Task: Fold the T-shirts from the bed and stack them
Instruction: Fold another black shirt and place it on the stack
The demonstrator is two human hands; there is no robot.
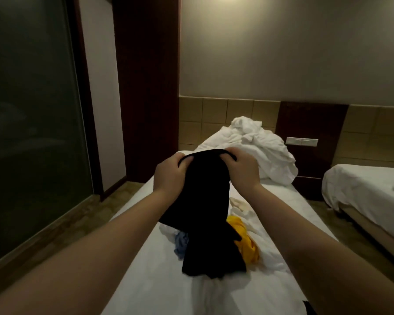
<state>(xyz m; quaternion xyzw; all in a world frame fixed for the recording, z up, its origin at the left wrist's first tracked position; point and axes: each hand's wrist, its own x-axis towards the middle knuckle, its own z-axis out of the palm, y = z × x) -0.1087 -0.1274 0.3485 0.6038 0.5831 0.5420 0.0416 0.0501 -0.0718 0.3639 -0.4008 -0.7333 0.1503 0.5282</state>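
Both bare forearms reach forward from the lower corners over the white bed (146, 280); the left hand (168, 176) and right hand (242, 172) are raised side by side, each with fingers curled and clenched on the top edge of a black T-shirt (205, 201). The shirt is held up above the mattress; it hangs in a narrow bunched column, and its lower end rests on the sheet. Beneath and beside that lower end lie a yellow garment (246, 242) to the right and a blue garment (181, 243) to the left, both crumpled and touching the black cloth; a pale garment (239, 205) lies just beyond the yellow one. Crumpled white bedding (259, 146) is heaped at the far end of the bed, against the tiled wall; a switch panel (301, 141) sits on the dark headboard beside it. A second bed (362, 192) stands well apart to the right; a dark glass panel (32, 110) fills the left side.
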